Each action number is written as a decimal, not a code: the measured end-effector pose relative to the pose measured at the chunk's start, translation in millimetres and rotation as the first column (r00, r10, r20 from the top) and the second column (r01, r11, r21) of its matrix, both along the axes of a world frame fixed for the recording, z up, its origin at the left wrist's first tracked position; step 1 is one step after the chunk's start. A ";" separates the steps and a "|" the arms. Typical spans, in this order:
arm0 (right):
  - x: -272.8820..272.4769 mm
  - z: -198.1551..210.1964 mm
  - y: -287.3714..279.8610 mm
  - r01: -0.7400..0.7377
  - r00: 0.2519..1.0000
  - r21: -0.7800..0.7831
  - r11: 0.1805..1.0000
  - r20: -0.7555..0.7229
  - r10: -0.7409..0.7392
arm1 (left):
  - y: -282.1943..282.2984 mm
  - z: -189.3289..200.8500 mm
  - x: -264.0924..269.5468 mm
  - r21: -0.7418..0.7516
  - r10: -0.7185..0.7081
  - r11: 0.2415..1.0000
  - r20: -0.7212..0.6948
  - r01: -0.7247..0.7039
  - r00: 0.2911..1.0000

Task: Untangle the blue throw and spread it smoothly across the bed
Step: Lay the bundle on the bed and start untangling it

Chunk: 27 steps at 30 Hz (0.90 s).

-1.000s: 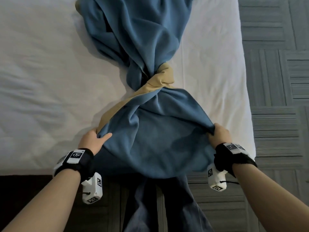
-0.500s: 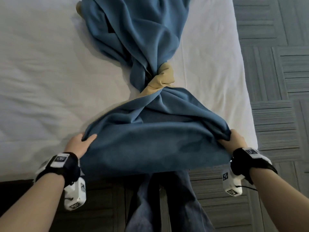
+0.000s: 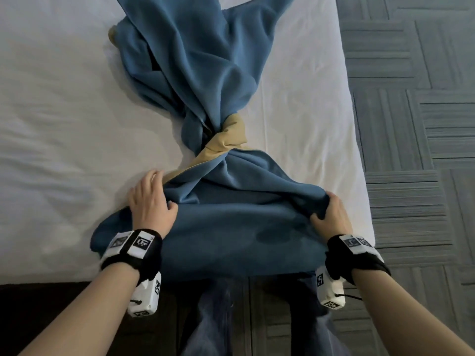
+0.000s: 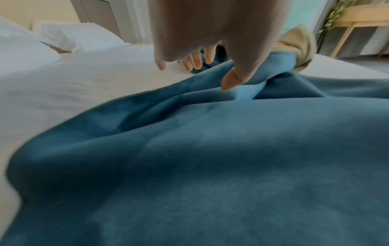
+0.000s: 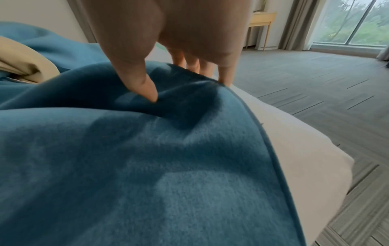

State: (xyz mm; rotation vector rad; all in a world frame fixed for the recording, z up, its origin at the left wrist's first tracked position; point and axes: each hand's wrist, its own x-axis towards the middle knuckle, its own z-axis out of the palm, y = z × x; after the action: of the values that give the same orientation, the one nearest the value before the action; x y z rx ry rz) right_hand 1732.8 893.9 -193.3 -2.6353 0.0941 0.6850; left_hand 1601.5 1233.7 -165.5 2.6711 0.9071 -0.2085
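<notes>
The blue throw (image 3: 231,227) with a tan underside lies on the white bed (image 3: 64,124), twisted into a tight knot (image 3: 226,140) at its middle. Its near part is spread flat along the foot edge; the far part lies bunched toward the head. My left hand (image 3: 151,199) hovers over the throw's left fold with fingers spread and relaxed, holding nothing (image 4: 202,66). At the right edge, my right hand (image 3: 329,211) pinches a fold of the throw between thumb and fingers (image 5: 172,79).
White pillows (image 4: 80,36) sit at the head of the bed. Grey patterned carpet (image 3: 424,124) runs along the bed's right side. A wooden table (image 5: 261,21) and a window (image 5: 357,21) stand beyond. My legs stand against the bed's foot.
My left hand has let go of the throw's left corner and moved up and to the right over the fold. The right hand keeps its grip. The near part now lies flatter on the bed.
</notes>
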 end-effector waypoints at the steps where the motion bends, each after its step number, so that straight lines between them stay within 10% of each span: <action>1: 1.0 -1.7 -5.5 -0.016 0.999 0.005 1.000 -0.051 0.017 | -14.0 0.7 7.7 0.017 -0.028 0.999 0.018 0.028 0.999; 9: 2.5 -17.7 -61.8 -0.494 0.805 0.032 0.869 -0.361 0.471 | -132.1 -12.3 30.6 0.037 0.128 0.991 -0.020 -0.127 0.992; 16: 54.7 2.7 -99.9 -0.582 0.769 0.130 0.803 -0.233 0.596 | -219.0 -14.0 26.3 -0.039 0.316 0.942 -0.222 -0.332 0.922; 27: 139.9 26.6 21.6 -0.800 0.582 0.128 0.586 -0.072 0.810 | -192.3 -6.0 86.5 -0.072 0.460 0.886 0.022 -0.457 0.888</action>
State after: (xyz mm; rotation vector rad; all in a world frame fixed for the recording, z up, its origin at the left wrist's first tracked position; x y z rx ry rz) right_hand 1872.6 915.5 -166.6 -2.4486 -1.1646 1.0923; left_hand 1688.1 1041.4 -171.5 2.3064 1.4569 -0.0737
